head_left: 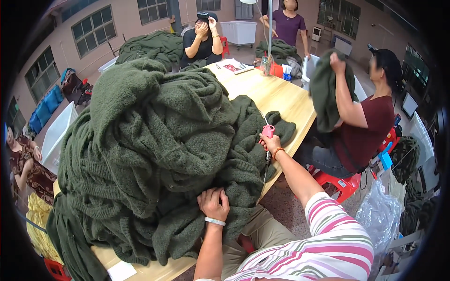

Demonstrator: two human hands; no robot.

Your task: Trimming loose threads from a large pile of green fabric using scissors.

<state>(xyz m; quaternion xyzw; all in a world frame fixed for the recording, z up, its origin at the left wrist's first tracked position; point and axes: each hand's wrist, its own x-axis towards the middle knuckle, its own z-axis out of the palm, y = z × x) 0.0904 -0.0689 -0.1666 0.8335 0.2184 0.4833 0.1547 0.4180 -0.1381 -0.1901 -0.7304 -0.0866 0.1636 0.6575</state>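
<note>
Along the table's (289,102) right edge, the right hand (270,142) has its fingers closed around a pink tool (268,130), perhaps to hold it clear of loose folds. The green knits (154,131) are heaped over the left part, hanging past the near-left corner. On their near side, the left hand (213,204) rests with curled fingers, seemingly steadying the cloth; whether they pinch it, I cannot tell.
</note>
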